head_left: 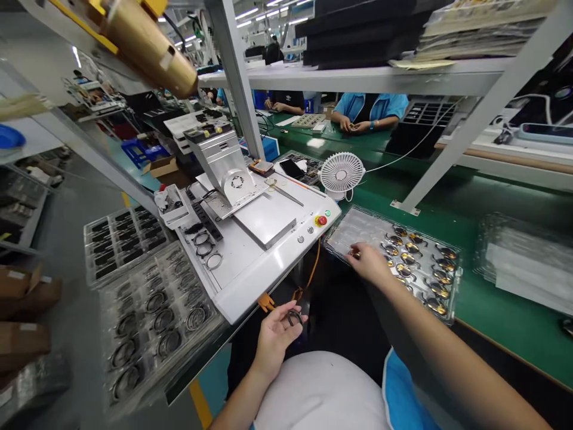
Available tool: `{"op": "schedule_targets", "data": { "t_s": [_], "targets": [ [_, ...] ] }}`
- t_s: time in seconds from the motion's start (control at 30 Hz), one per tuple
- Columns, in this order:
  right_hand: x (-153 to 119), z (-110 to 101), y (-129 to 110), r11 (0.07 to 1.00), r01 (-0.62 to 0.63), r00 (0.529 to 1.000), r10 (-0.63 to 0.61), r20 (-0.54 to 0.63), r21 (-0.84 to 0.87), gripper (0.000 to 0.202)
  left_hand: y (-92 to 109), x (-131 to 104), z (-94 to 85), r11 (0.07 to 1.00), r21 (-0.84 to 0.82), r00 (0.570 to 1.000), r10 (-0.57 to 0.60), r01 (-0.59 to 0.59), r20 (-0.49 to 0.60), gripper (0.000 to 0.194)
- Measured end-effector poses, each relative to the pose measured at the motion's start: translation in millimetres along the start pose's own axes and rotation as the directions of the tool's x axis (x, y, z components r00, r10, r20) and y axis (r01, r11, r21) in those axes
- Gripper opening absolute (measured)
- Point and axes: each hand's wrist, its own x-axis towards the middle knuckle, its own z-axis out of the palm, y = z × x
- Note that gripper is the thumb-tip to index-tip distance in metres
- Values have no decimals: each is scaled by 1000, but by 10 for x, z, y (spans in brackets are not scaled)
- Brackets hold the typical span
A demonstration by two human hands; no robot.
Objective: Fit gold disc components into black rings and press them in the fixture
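Observation:
Between its fingertips my left hand holds a dark ring, below the front edge of the white machine. My right hand is over the near left part of a clear tray, its fingers closed round a small dark part that is mostly hidden. Several round parts with gold-coloured faces sit in that tray, right of my hand. On the machine's left side lie several dark rings.
Left of the machine, a clear tray holds several rings, with a tray of black parts behind. A white fan, tweezers and a red button are ahead. Shelf posts rise there. People sit across the bench.

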Motion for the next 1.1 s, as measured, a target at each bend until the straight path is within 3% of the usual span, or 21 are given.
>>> {"op": "schedule_targets", "data": {
  "t_s": [0.17, 0.33, 0.4, 0.43, 0.47, 0.5, 0.57, 0.63, 0.7, 0.77, 0.87, 0.93, 1.1],
  "targets": [
    [341, -119, 232, 991, -113, 991, 117, 58, -65, 15, 31, -25, -2, 998, 58, 1000, 24, -25, 20, 46],
    [190, -160, 124, 990, -133, 991, 133, 3, -51, 6, 102, -30, 22, 1000, 10, 1000, -10, 9, 29, 45],
    [-3, -146, -51, 999, -42, 998, 43, -51, 4, 3, 165, -24, 69, 999, -21, 998, -41, 42, 52, 50],
    [-126, -128, -167, 995, 75, 994, -70, -86, 59, 5, 207, -19, 102, 998, -43, 996, -52, 55, 72, 53],
    [-259, -105, -293, 964, 236, 967, -221, -128, 121, 6, 254, -15, 137, 996, -67, 994, -58, 65, 97, 58],
    [-396, -79, -425, 892, 416, 905, -388, -173, 175, 8, 305, -12, 172, 993, -92, 990, -61, 73, 126, 63],
    [-648, -26, -669, 671, 707, 707, -659, -256, 223, 14, 411, -10, 227, 988, -132, 982, -58, 82, 179, 72],
    [-825, 15, -851, 515, 829, 559, -777, -289, 219, 20, 501, -19, 243, 987, -139, 976, -51, 82, 214, 80],
    [-909, 37, -957, 448, 861, 505, -808, -303, 239, 23, 560, -38, 219, 991, -121, 974, -37, 65, 224, 84],
    [-921, 46, -1002, 454, 828, 545, -791, -278, 329, 22, 587, -63, 171, 995, -92, 975, -25, 46, 219, 86],
    [-881, 59, -1018, 529, 661, 705, -681, -200, 532, 32, 590, -100, 105, 997, -57, 974, -32, 46, 222, 88],
    [-854, 83, -1016, 542, 550, 774, -616, -145, 635, 27, 587, -120, 87, 998, -39, 972, -48, 58, 231, 90],
    [-845, 178, -988, 484, 482, 779, -619, -104, 730, 21, 586, -146, 86, 996, -63, 974, -50, 65, 221, 95]
  ]
}}
